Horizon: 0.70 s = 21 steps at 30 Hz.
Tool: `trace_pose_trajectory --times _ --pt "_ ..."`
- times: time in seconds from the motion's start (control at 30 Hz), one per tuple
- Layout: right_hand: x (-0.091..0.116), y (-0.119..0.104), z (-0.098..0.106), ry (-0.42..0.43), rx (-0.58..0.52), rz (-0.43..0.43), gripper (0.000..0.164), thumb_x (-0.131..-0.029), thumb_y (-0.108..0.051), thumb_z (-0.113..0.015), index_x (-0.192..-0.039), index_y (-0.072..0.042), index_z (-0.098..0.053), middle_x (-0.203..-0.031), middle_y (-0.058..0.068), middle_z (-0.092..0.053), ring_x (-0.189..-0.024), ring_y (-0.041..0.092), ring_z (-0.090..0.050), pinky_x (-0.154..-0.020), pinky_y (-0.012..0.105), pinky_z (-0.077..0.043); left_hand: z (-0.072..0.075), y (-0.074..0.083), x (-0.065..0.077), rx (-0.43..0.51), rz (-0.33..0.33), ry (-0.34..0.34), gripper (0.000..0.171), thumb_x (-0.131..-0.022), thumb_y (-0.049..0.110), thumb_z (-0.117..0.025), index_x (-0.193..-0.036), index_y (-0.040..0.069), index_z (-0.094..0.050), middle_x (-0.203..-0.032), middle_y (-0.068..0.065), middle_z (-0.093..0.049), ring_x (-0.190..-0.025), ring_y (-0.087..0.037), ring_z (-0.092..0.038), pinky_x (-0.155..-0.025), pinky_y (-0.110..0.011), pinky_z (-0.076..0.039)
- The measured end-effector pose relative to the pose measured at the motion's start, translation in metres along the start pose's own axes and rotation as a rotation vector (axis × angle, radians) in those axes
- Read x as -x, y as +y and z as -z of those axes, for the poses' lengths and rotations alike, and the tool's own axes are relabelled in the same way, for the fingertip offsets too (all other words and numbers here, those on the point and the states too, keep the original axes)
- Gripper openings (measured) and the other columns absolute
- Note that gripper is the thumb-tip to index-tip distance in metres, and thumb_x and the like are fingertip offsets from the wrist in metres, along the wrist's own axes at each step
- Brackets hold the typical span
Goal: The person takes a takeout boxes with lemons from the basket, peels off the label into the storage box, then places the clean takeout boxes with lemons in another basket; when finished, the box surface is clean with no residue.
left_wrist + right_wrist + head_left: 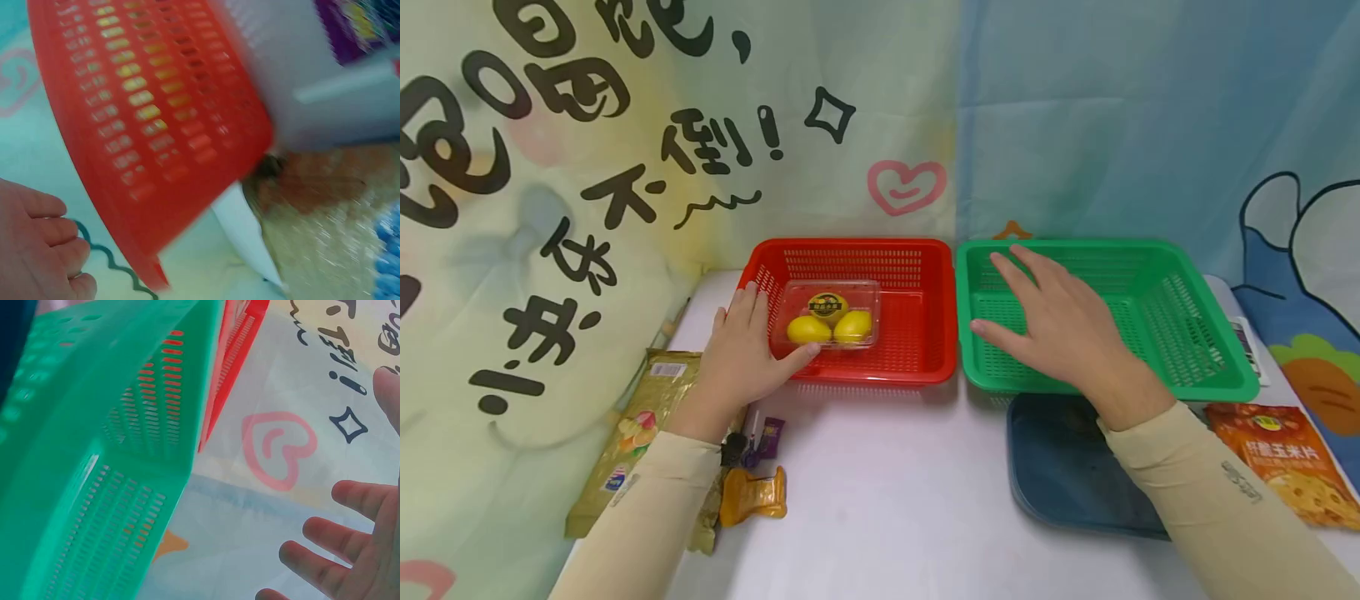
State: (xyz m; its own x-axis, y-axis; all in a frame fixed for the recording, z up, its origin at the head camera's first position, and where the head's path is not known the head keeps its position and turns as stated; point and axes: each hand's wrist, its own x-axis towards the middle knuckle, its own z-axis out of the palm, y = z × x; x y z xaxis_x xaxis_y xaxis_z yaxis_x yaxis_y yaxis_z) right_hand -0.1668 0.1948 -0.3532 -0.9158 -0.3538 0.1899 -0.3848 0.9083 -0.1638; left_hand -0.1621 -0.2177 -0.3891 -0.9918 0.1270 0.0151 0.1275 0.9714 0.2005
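My left hand (741,354) hovers at the left end of the red basket (917,333), fingers straight and thumb spread toward its front rim. In that basket lies a clear plastic box (874,312) with yellow, lemon-like fruits (809,329) and a dark label. The left wrist view shows the fingers beside the basket's outer wall, holding nothing. Over the green basket (1187,317) my right hand (1063,321) is spread wide, with nothing in its grasp. In the right wrist view its fingers are apart from the green wall.
Left of the red basket lie a gold bag (625,454), a small purple packet (771,437) and an orange-brown wrapped item (754,497). A dark blue tray-like thing (1067,483) sits under my right forearm. An orange snack bag (1281,458) lies right. A printed curtain (1075,125) hangs behind.
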Motion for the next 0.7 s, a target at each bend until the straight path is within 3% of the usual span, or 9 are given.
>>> trace_pose_trajectory --times 0.23,0.4,0.7 --pt "-0.012 -0.018 0.006 -0.005 -0.043 0.002 0.088 -0.096 -0.062 -0.062 -0.166 -0.018 -0.031 -0.171 0.015 -0.029 -0.152 0.041 -0.035 -0.111 0.065 -0.048 0.0 -0.023 0.014 0.06 0.079 0.026 0.118 -0.087 0.078 -0.059 -0.164 -0.003 -0.02 -0.173 -0.027 -0.017 -0.161 -0.047 -0.014 -0.131 -0.067 -0.011" --pt "-0.022 -0.032 0.007 -0.004 -0.046 0.017 0.087 -0.096 -0.059 -0.065 -0.165 -0.018 -0.032 -0.17 0.015 -0.031 -0.152 0.04 -0.035 -0.112 0.064 -0.048 -0.003 -0.036 0.023 0.071 0.132 -0.002 0.12 -0.087 0.081 -0.056 -0.164 -0.003 -0.019 -0.173 -0.027 -0.016 -0.16 -0.048 -0.014 -0.13 -0.069 -0.011" --pt "-0.042 -0.057 0.004 -0.022 -0.06 0.042 0.086 -0.094 -0.057 -0.069 -0.164 -0.018 -0.035 -0.168 0.014 -0.032 -0.152 0.038 -0.036 -0.109 0.062 -0.052 -0.011 -0.05 0.032 0.069 0.148 0.011 0.111 -0.091 0.075 -0.055 -0.162 -0.005 -0.025 -0.171 -0.029 -0.02 -0.159 -0.049 -0.019 -0.129 -0.07 -0.014"
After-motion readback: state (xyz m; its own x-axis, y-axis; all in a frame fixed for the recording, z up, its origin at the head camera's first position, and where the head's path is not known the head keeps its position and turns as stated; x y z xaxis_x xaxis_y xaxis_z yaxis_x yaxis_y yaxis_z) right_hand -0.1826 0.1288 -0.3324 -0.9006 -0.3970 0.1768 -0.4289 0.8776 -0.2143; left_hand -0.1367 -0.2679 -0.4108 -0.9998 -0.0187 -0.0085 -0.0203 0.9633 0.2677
